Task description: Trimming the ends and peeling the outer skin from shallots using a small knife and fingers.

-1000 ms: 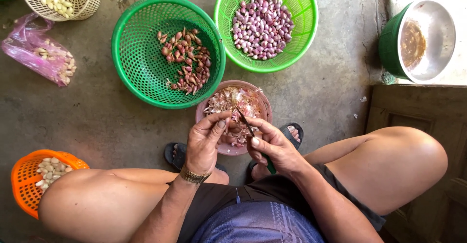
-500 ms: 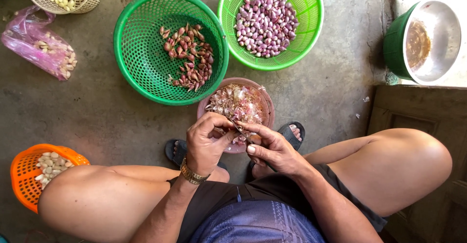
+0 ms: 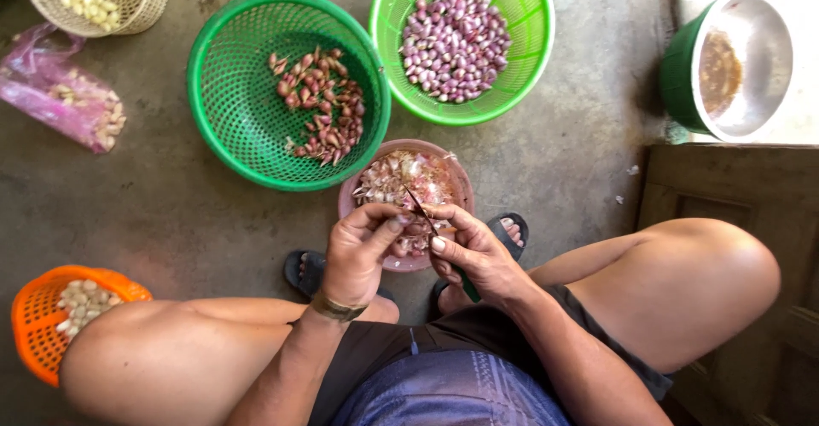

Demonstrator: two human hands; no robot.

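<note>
Just over the pink bowl (image 3: 456,179) of peelings, the left hand (image 3: 358,255) pinches a small shallot (image 3: 415,228) while the right hand (image 3: 478,255) grips a knife (image 3: 424,213) against it.

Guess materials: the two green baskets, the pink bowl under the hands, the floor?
Green baskets: likely moulded plastic, uniform glossy lattice mesh. Pink bowl: probably plastic, smooth matte rim. Floor: looks like bare concrete, grey, stained, rough.

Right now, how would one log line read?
left hand: holds shallot | right hand: holds knife | below: pink bowl of peels
</note>
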